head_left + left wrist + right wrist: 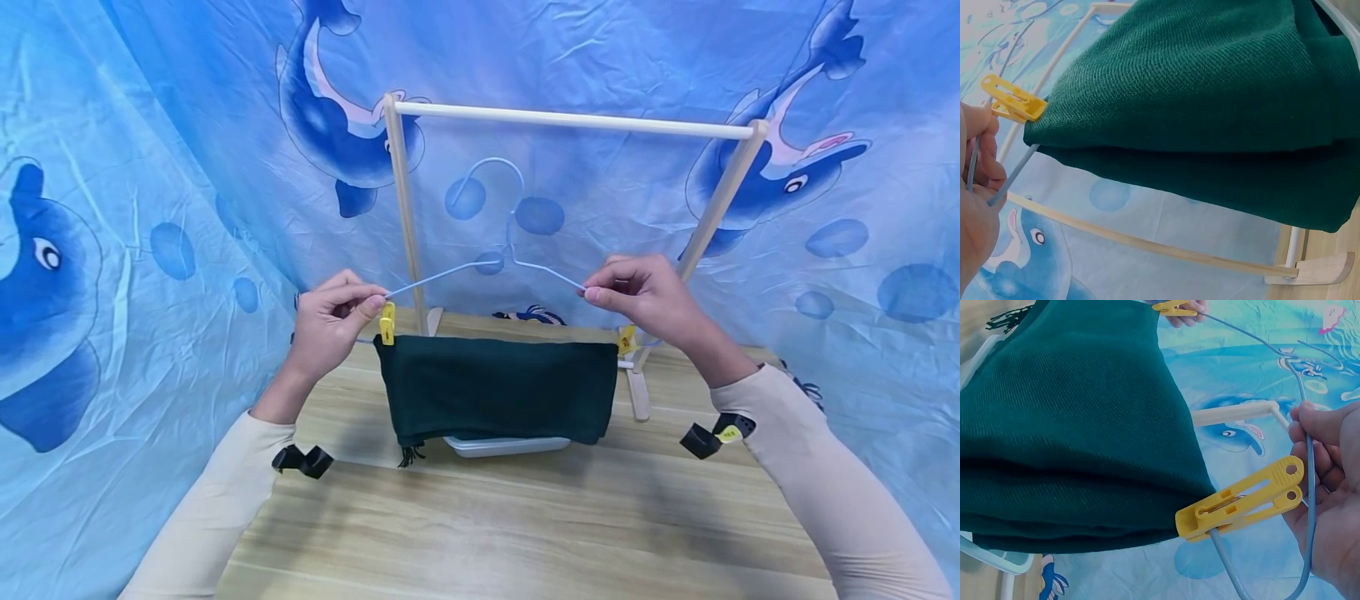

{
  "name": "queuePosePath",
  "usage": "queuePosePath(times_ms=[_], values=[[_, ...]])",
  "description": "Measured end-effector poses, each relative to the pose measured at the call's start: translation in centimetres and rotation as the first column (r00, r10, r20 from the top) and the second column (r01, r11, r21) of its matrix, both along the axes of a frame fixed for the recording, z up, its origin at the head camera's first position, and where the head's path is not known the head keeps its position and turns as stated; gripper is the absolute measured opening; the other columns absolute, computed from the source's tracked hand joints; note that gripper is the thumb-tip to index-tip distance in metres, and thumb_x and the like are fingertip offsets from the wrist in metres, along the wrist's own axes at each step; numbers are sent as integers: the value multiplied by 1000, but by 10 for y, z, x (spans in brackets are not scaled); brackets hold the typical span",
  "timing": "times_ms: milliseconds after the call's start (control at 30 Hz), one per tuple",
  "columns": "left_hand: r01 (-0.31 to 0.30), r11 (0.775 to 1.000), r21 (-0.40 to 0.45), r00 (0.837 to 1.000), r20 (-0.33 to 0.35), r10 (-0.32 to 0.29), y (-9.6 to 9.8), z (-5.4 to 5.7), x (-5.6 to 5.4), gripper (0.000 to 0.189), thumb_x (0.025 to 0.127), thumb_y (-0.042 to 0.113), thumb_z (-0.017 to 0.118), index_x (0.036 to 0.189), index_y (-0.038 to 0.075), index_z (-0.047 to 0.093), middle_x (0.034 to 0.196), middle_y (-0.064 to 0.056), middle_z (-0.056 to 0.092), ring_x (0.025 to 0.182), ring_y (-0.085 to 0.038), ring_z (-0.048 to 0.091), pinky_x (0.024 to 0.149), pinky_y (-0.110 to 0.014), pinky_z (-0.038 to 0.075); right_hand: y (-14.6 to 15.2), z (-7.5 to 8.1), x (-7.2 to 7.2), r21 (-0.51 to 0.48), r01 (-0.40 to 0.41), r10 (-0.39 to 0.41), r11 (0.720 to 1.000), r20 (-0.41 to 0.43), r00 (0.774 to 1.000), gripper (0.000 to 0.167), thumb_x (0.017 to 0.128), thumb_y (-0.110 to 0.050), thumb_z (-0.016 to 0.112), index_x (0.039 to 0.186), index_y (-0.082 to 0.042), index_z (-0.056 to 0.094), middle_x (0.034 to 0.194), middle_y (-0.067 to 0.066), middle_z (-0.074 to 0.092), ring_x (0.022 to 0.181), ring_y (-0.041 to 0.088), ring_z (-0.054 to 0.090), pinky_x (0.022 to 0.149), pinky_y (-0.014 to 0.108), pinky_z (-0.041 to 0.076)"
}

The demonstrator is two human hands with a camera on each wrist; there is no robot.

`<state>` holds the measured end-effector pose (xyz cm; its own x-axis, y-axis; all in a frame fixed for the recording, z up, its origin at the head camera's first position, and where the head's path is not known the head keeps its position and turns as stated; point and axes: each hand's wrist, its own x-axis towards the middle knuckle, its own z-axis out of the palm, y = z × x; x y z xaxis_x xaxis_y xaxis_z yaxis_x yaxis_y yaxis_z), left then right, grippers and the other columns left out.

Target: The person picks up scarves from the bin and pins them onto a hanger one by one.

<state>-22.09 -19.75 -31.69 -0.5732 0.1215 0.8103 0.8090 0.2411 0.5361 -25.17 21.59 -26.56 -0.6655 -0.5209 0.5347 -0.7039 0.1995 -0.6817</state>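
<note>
A light-blue wire hanger [551, 271] is held up in front of the rack, its hook upward and below the rack's bar. A folded dark green scarf [498, 390] with a dark fringe drapes over the hanger's lower bar. One yellow clothespin [387, 323] clips the scarf at the left end; another yellow clothespin [1241, 499] clips it at the right end. My left hand [330, 321] pinches the hanger's left shoulder between thumb and fingers. On the other side, my right hand [641, 298] pinches the right shoulder wire.
A rack with a white top bar [570, 120] and wooden legs stands behind the hanger on the wooden table [480, 525]. Below the scarf, a white tray [510, 447] is partly hidden. Blue dolphin-printed curtains [225, 100] surround the table.
</note>
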Motion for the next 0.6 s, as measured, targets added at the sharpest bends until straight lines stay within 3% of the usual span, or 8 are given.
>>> queuePosePath(times_ms=[333, 600], values=[[-7, 1000, -24, 1000, 26, 8, 4, 5, -1, 15, 89, -16, 66, 95, -7, 77, 77, 2, 59, 64, -12, 43, 48, -25, 25, 2, -3, 4, -66, -17, 14, 998, -39, 999, 14, 91, 17, 63, 94, 9, 74, 79, 3, 63, 60, 13, 45, 47, 24, 35], [18, 999, -37, 999, 51, -16, 6, 11, 0, 16, 90, -15, 66, 97, -6, 77, 80, 2, 63, 73, -13, 50, 54, -23, 34, 7, 2, 9, -96, -32, 25, 995, -72, 997, 16, 90, 20, 62, 95, 9, 74, 80, 4, 64, 59, 13, 43, 45, 26, 32]])
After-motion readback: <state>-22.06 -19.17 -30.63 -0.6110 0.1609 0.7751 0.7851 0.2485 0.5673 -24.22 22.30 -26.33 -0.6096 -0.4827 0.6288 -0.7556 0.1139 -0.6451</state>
